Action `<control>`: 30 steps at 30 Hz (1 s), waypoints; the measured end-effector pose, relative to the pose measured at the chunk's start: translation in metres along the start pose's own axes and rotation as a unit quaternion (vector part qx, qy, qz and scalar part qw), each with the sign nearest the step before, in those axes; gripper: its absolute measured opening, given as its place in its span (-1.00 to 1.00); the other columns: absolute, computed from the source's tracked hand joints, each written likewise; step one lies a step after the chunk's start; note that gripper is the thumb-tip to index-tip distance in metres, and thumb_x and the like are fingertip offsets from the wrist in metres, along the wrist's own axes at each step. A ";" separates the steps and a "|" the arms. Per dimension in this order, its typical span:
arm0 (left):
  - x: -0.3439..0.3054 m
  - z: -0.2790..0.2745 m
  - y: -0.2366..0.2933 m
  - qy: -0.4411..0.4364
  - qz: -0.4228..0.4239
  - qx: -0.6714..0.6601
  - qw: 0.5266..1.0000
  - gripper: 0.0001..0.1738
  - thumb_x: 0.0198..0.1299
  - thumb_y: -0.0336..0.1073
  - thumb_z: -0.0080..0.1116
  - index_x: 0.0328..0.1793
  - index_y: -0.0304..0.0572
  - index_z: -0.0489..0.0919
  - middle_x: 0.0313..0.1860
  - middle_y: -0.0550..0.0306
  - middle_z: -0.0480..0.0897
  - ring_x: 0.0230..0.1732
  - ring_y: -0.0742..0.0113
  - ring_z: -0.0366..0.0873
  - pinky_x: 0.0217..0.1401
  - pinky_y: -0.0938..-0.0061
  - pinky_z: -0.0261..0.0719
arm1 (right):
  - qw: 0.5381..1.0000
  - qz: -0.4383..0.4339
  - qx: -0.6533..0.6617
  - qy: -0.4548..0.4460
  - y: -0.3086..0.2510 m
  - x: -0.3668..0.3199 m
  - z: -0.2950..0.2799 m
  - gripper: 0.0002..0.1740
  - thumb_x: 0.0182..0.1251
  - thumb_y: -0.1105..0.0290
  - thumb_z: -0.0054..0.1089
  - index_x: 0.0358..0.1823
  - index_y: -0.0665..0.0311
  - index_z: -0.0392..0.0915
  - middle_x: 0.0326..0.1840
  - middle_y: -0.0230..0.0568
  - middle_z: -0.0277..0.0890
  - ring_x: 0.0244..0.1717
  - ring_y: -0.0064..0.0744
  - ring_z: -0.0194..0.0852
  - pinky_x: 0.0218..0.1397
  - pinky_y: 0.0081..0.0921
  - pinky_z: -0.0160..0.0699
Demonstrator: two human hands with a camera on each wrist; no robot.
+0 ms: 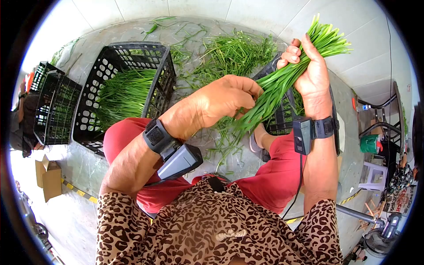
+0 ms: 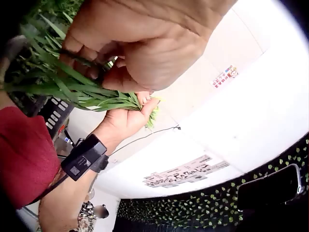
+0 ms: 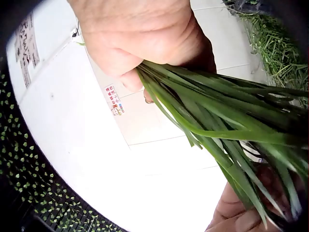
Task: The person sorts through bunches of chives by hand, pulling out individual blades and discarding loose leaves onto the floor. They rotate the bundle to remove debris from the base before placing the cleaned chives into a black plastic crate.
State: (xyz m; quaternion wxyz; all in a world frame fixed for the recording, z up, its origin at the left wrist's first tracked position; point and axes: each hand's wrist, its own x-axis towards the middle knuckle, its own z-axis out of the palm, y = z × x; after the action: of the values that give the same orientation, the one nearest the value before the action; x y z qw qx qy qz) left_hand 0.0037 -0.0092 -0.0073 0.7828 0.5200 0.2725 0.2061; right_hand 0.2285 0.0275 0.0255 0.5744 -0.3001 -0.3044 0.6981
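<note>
A thick bunch of garlic chives (image 1: 287, 79) slants across the head view, its pale cut ends up at the right and its leaf tips hanging lower left. My right hand (image 1: 314, 73) grips it near the pale ends, thumb pointing up along the stems. Lower down, my left hand (image 1: 229, 99) has curled fingers that pinch leaves at the side of the bunch. Leaves pass between the thumb and fingers of the left hand (image 2: 145, 48) in the left wrist view. From the right hand (image 3: 149, 36), the chives (image 3: 207, 106) fan out in the right wrist view.
At left a black crate (image 1: 152, 92) holds chives laid lengthwise (image 1: 123, 95). Loose trimmed leaves (image 1: 238, 51) are heaped on the floor ahead. Another black crate (image 1: 278, 126) stands behind the bunch. Further left are more crates (image 1: 55, 106), a person's arm and a cardboard box (image 1: 48, 179).
</note>
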 end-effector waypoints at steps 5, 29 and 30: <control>0.002 0.000 -0.001 -0.022 -0.001 -0.055 0.998 -0.84 0.20 -0.35 0.05 -0.14 -0.21 0.55 -0.36 0.35 0.55 -0.40 0.61 0.40 -0.39 0.69 0.31 | 1.000 0.003 -0.003 0.003 0.001 0.000 0.001 -0.68 0.33 0.09 0.12 -0.30 0.22 0.41 -0.52 -0.46 0.27 -0.52 -0.58 0.27 -0.28 -0.36 0.43; 0.005 0.004 -0.006 0.057 -0.012 -0.046 0.997 -0.86 0.21 -0.26 0.14 -0.25 -0.17 0.58 -0.49 0.40 0.51 -0.55 0.64 0.34 -0.51 0.70 0.24 | 0.999 0.010 -0.031 -0.006 0.007 -0.001 0.007 -0.68 0.33 0.10 0.11 -0.28 0.23 0.41 -0.55 -0.47 0.28 -0.52 -0.57 0.28 -0.28 -0.39 0.42; 0.006 0.004 -0.007 0.060 -0.011 -0.045 0.997 -0.88 0.20 -0.28 0.14 -0.26 -0.16 0.58 -0.49 0.40 0.52 -0.55 0.64 0.35 -0.51 0.70 0.25 | 0.999 0.011 -0.031 -0.008 0.008 -0.001 0.007 -0.68 0.33 0.10 0.12 -0.28 0.22 0.41 -0.55 -0.48 0.28 -0.52 -0.57 0.28 -0.28 -0.39 0.42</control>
State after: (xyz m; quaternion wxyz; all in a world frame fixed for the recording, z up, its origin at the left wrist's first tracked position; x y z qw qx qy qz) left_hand 0.0110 -0.0112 -0.0139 0.7899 0.4679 0.3151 0.2403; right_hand 0.2185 0.0244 0.0242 0.5546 -0.3154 -0.3269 0.6972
